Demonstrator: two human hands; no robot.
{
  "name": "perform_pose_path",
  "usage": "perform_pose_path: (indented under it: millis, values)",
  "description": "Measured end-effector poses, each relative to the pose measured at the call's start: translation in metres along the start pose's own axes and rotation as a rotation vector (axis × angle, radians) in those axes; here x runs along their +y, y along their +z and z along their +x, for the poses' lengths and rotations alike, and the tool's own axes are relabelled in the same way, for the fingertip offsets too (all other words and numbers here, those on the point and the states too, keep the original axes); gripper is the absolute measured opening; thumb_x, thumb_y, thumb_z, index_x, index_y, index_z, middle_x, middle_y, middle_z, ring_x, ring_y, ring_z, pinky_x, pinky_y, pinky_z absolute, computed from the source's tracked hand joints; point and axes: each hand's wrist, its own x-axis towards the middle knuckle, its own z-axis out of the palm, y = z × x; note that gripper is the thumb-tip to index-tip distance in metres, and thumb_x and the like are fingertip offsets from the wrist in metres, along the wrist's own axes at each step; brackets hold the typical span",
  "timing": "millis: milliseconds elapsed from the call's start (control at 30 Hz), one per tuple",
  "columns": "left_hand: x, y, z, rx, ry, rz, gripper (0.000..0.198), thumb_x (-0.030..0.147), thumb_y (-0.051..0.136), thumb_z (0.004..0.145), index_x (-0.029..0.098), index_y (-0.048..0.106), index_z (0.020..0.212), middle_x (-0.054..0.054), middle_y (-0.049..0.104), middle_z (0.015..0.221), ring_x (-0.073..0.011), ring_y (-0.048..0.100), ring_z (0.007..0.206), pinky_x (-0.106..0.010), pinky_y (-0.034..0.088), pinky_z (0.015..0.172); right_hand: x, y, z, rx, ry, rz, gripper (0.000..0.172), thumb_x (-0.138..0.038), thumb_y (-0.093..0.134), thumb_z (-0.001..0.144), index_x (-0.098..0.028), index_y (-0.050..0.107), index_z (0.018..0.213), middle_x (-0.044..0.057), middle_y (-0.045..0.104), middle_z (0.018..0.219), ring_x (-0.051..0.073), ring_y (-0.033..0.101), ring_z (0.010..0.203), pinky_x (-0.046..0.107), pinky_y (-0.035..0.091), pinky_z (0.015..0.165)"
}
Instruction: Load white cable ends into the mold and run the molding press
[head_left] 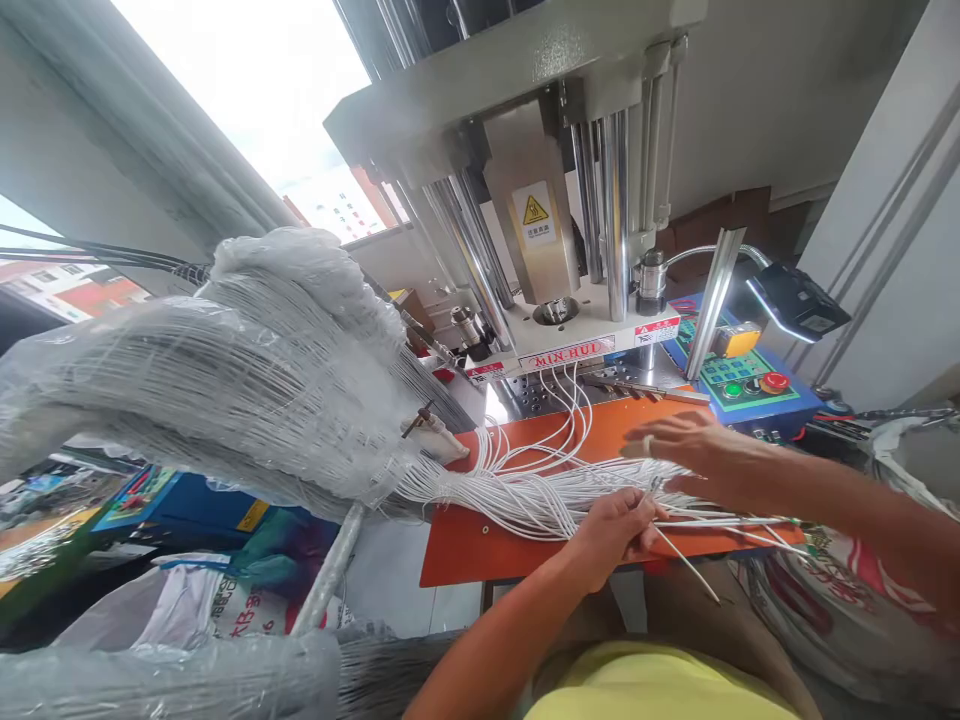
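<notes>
A thick bundle of thin white cables (525, 500) lies across an orange work board (465, 555). My left hand (619, 528) is closed at the near side of the bundle, pinching a white cable (694, 570) whose loose end sticks out towards my lap. Just above and to the right, my right hand (686, 443) is stretched flat over the bundle, its fingers extended and a ring on one of them. Whether its underside touches the cables is hidden. Several cables loop from the bundle to the front of a press (566, 352) marked MIN-HUI.
Plastic-wrapped cable bundles (300, 350) hang at the left. A control box (757, 385) with green and red buttons stands right of the press, below a lit lamp (799, 300). A metal tool (645, 390) lies at the board's back edge. A bag (840, 590) sits at the lower right.
</notes>
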Motion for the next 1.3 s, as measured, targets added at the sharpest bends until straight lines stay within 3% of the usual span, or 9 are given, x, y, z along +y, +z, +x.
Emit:
perform_pose_path:
  millis: [100,200,267,333,500,700,867,1067,1300]
  values:
    - [0.004,0.000,-0.006,0.012,0.013,-0.002,0.048,0.061,0.058,0.079,0.015,0.056,0.093,0.005,0.050,0.058,-0.0034,0.032,0.040,-0.019,0.018,0.039,0.024,-0.016,-0.012,0.186,0.166,0.259,0.044,-0.041,0.038,0.097,-0.029,0.048,0.138,0.008,0.049,0.141,0.025,0.041,0.132,0.042,0.034,0.108]
    - [0.007,0.000,-0.008,-0.007,0.017,0.034,0.048,0.061,0.058,0.080,0.015,0.055,0.094,0.005,0.049,0.057,-0.0037,0.034,0.039,-0.019,0.019,0.038,0.037,-0.003,-0.018,0.129,0.379,0.587,0.051,-0.054,0.032,0.096,-0.027,0.052,0.136,0.008,0.055,0.135,0.028,0.049,0.126,0.043,0.047,0.097]
    - [0.009,0.002,-0.006,-0.043,0.017,0.066,0.045,0.059,0.058,0.081,0.015,0.054,0.093,0.005,0.049,0.057,-0.0038,0.035,0.039,-0.019,0.021,0.037,0.036,0.014,-0.019,0.089,0.400,0.730,0.054,-0.057,0.034,0.095,-0.025,0.054,0.134,0.009,0.063,0.125,0.028,0.058,0.114,0.041,0.054,0.084]
    - [0.011,0.006,-0.002,-0.057,0.041,0.078,0.043,0.056,0.061,0.080,0.015,0.053,0.090,0.005,0.049,0.057,-0.0040,0.036,0.040,-0.018,0.024,0.038,0.030,0.026,-0.021,0.156,0.360,0.744,0.054,-0.056,0.040,0.093,-0.023,0.055,0.133,0.009,0.068,0.114,0.026,0.063,0.105,0.038,0.055,0.082]
    - [0.020,0.012,0.013,-0.043,0.147,0.079,0.041,0.054,0.063,0.079,0.017,0.049,0.085,0.004,0.053,0.061,-0.0054,0.045,0.046,-0.019,0.036,0.046,0.019,0.020,-0.032,0.514,0.436,0.568,0.045,-0.054,0.059,0.084,-0.031,0.064,0.123,0.003,0.073,0.101,0.026,0.068,0.091,0.042,0.057,0.082]
    - [0.029,0.015,0.035,-0.050,0.138,0.146,0.037,0.048,0.062,0.079,0.017,0.048,0.091,0.005,0.056,0.061,-0.0062,0.046,0.044,-0.019,0.036,0.044,-0.004,0.024,-0.033,1.014,0.641,0.833,0.038,-0.047,0.070,0.077,-0.027,0.071,0.109,0.002,0.073,0.101,0.029,0.068,0.098,0.056,0.045,0.101]
    - [0.040,0.018,0.044,-0.050,0.215,0.263,0.033,0.045,0.058,0.083,0.016,0.052,0.096,0.004,0.056,0.065,-0.0056,0.046,0.047,-0.019,0.037,0.048,-0.019,0.046,-0.026,1.323,0.639,0.913,0.036,-0.038,0.070,0.080,-0.027,0.068,0.114,0.004,0.070,0.114,0.026,0.068,0.099,0.051,0.045,0.104]
    - [0.048,0.020,0.054,-0.065,0.227,0.295,0.034,0.043,0.060,0.083,0.015,0.053,0.099,0.003,0.058,0.067,-0.0065,0.050,0.048,-0.020,0.039,0.049,-0.025,0.071,-0.024,1.168,0.636,0.859,0.039,-0.038,0.059,0.088,-0.028,0.061,0.125,0.002,0.065,0.123,0.027,0.060,0.115,0.052,0.041,0.107]
    - [0.042,0.021,0.061,-0.043,0.295,0.137,0.040,0.050,0.065,0.079,0.016,0.049,0.092,0.000,0.060,0.074,-0.0059,0.049,0.050,-0.020,0.038,0.048,-0.016,0.066,-0.035,0.895,0.562,0.702,0.045,-0.044,0.047,0.093,-0.032,0.051,0.136,0.000,0.052,0.140,0.026,0.045,0.130,0.046,0.036,0.111]
